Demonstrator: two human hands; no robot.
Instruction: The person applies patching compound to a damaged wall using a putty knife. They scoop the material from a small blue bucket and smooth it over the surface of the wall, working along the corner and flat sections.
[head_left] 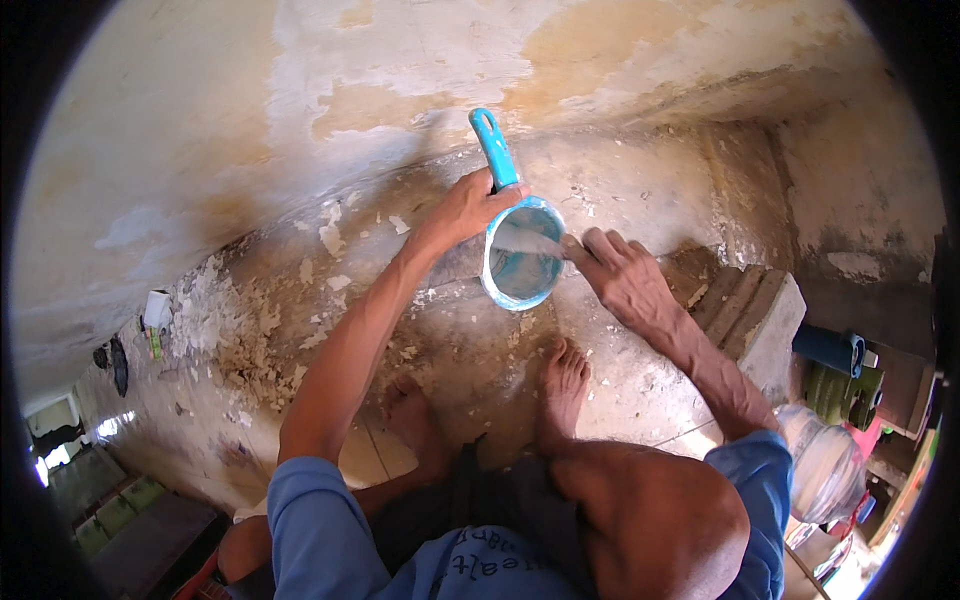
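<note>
A turquoise plastic dipper (522,287), smeared with white inside and around its rim, is held up in front of me. My left hand (468,208) is closed around the base of its handle (491,145), which points away toward the wall. From the right, my right hand (630,282) is closed on a pale, flat, blade-like tool (532,241), blurred by motion. The tool's far end reaches into the dipper's mouth. Its exact kind and the part inside my fingers cannot be made out.
Ahead rises a wall (400,70) with patchy white and tan plaster. Flakes (332,230) litter the dirty floor around my bare feet (563,385). To the right are a concrete block (765,315), a blue roll (829,349) and a large clear plastic container (822,465).
</note>
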